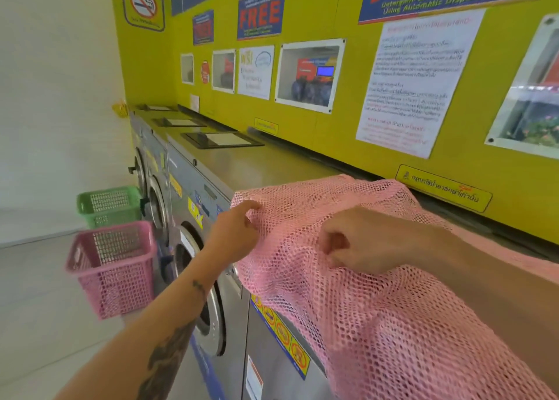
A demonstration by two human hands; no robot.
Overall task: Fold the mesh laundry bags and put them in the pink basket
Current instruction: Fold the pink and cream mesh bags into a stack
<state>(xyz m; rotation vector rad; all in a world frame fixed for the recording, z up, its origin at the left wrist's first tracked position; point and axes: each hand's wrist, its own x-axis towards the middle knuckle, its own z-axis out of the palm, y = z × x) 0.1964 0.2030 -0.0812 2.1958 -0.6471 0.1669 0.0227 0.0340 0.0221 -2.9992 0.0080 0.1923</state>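
A large pink mesh laundry bag (357,303) lies spread over the top of a washing machine and hangs down over its front. My left hand (234,233) pinches the bag's left edge near its upper corner. My right hand (363,242) is closed on a fold of mesh near the bag's middle, with my forearm lying across the cloth. The pink basket (112,266) stands on the floor to the left, in front of the machines; I see nothing inside it.
A green basket (107,204) stands behind the pink one. A row of steel front-loading washers (193,248) runs along the yellow wall (332,121), which is covered in posters. The machine tops (242,160) to the left carry flat lids. White tiled floor lies at the left.
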